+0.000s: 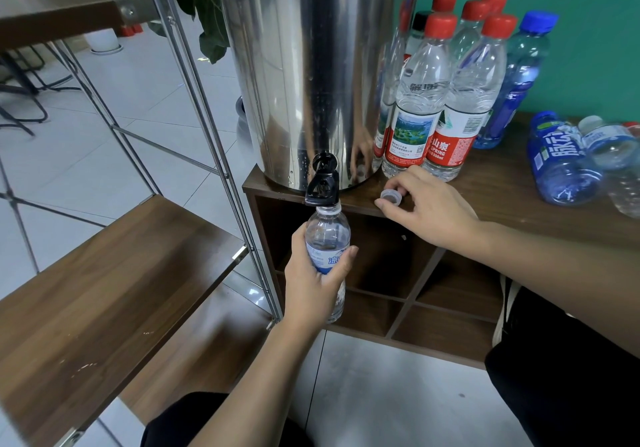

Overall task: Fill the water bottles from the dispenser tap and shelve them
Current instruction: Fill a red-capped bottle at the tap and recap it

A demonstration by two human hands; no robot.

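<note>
Under the tap (322,183), my left hand (311,287) wrapped the open bottle (327,242), mouth up against the spout to catch water, long axis upright. Right of it, my right hand (429,204) pinched the loose cap (391,196) at the cabinet top's (502,190) near edge, parked for recapping. Dispenser (311,65) stood behind.

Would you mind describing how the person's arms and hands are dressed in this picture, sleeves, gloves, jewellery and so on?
Both arms are bare from the frame edge to the fingers; no sleeve shows. The left hand and the right hand wear no gloves, and no ring, watch or bracelet is visible. Fingernails look short and unpainted. The only clothing in view is dark fabric over the legs.
</note>
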